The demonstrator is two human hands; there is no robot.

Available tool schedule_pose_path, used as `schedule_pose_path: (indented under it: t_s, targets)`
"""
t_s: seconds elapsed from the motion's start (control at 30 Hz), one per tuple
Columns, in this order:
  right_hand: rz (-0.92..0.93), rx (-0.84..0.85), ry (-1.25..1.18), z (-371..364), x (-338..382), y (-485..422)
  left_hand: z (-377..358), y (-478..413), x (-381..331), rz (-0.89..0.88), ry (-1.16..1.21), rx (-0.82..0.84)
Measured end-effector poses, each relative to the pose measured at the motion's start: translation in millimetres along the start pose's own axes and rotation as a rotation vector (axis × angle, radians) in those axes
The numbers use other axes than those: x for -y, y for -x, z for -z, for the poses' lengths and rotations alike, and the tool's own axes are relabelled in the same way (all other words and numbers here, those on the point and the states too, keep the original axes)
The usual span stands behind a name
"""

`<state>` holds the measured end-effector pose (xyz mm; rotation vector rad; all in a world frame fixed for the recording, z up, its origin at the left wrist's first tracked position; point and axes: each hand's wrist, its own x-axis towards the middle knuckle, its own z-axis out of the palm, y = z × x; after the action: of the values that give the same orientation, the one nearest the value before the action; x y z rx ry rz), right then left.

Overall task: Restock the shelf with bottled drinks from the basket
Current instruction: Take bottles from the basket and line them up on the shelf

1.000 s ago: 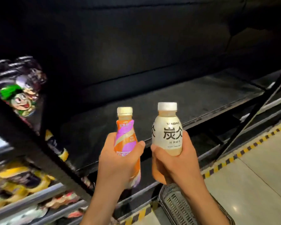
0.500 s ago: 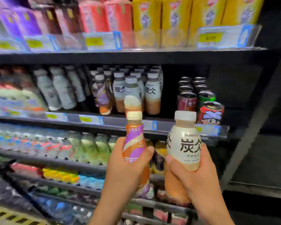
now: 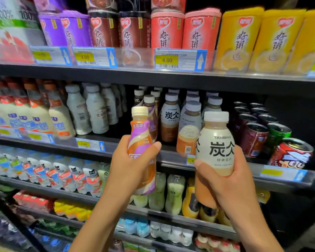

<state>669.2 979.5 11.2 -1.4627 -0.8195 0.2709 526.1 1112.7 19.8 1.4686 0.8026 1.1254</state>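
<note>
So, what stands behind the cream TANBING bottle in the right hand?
Behind the cream TANBING bottle in the right hand stand matching shelf bottles, and dark cans to its right. The bottle and hand hide part of the shelf edge.

Left shelf bottles (image 3: 31, 115) blurred; right hand (image 3: 225, 182) hides white bottle (image 3: 215, 148) base.

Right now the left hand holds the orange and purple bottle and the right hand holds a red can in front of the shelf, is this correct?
Not quite. The right hand holds the white TANBING bottle, not a red can; the head view shows it. The left hand does hold the orange and purple bottle in front of the shelf.
</note>
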Motion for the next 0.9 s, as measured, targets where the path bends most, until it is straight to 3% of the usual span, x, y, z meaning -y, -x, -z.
schedule_pose_path:
  t_s: [0.53, 0.9]
  targets:
    - [0.01, -0.225, 0.098, -2.7, -16.7, -90.4, 22.3, -132.2, 15.3, 0.025, 0.071, 0.054]
    - [-0.176, -0.233, 0.184, -0.4, -42.7, -112.7, 29.2, -184.8, 48.3, -0.023, -0.149, 0.12]
